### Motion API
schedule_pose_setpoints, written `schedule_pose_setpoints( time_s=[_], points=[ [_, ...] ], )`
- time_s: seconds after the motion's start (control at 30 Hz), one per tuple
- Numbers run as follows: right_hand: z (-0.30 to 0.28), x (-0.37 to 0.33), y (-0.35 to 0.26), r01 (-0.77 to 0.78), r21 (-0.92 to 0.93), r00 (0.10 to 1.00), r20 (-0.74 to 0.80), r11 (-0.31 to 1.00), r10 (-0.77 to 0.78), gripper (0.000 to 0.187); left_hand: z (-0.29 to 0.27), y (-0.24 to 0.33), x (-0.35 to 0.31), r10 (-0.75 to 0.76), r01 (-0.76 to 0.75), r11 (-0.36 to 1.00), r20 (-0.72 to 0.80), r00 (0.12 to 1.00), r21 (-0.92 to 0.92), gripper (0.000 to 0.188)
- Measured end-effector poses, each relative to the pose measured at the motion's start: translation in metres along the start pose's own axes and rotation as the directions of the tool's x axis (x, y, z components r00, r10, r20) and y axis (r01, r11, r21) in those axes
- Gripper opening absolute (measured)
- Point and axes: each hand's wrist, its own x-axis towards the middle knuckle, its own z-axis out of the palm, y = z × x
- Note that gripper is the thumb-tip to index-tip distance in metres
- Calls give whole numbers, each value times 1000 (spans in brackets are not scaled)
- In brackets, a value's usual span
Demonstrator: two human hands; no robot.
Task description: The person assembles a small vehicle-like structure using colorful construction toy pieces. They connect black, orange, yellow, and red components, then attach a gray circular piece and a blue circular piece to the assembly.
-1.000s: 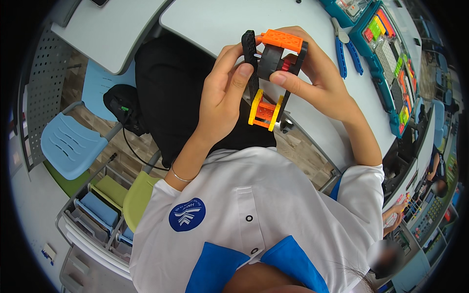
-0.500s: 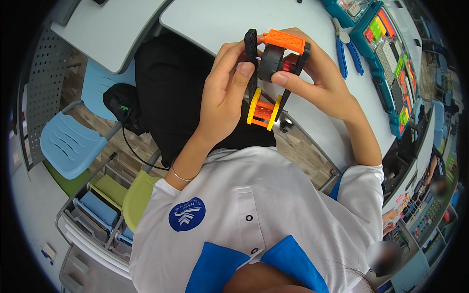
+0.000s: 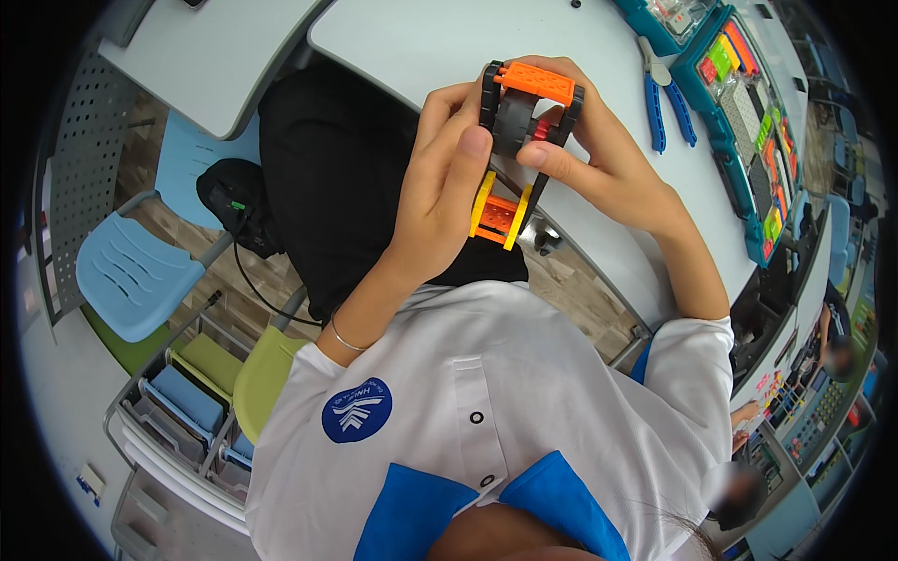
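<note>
Between my two hands is a toy brick model (image 3: 539,82), held up above the table's near edge. It has an orange block across its top, black beams down both sides and a black wheel (image 3: 514,122) with a red hub piece between them. Yellow beams with an orange plate form its lower end. My left hand (image 3: 438,178) grips the left black beam, thumb pressed along it. My right hand (image 3: 608,173) wraps the right side, its thumb by the red piece and its other fingers partly hidden behind the model.
Blue-handled pliers (image 3: 666,98) lie on the white table (image 3: 412,47) to the right. Beyond them, a teal case (image 3: 697,70) holds several colourful building pieces. Blue chairs (image 3: 140,276) stand at the left, one with a black bag (image 3: 234,201). Other people sit far right.
The model has tilted slightly, and its left black beam now sits closer against the orange block. My left hand has shifted a little to the right with it.
</note>
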Motion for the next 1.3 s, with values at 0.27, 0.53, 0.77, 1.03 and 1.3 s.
schedule_pose_setpoints(
  time_s=[0.27,0.53,0.77,1.03,1.3],
  points=[
    [-4,1,-3,-58,-48,996,61,997,61,86,6,-3,1,-13,11,995,21,1000,99,65],
    [-33,6,-10,-12,14,985,173,1000,9,68,9,-1,0,223,-188,927,-75,972,324,72],
    [-38,6,-17,137,-89,985,120,987,-126,71,4,15,2,382,-362,829,41,923,427,71],
    [-32,3,-26,205,-117,978,75,972,-197,66,-1,13,2,343,-338,898,35,939,280,68],
    [-25,1,-28,187,-84,982,43,979,-184,62,-1,10,0,252,-252,954,21,967,162,64]
  ],
)
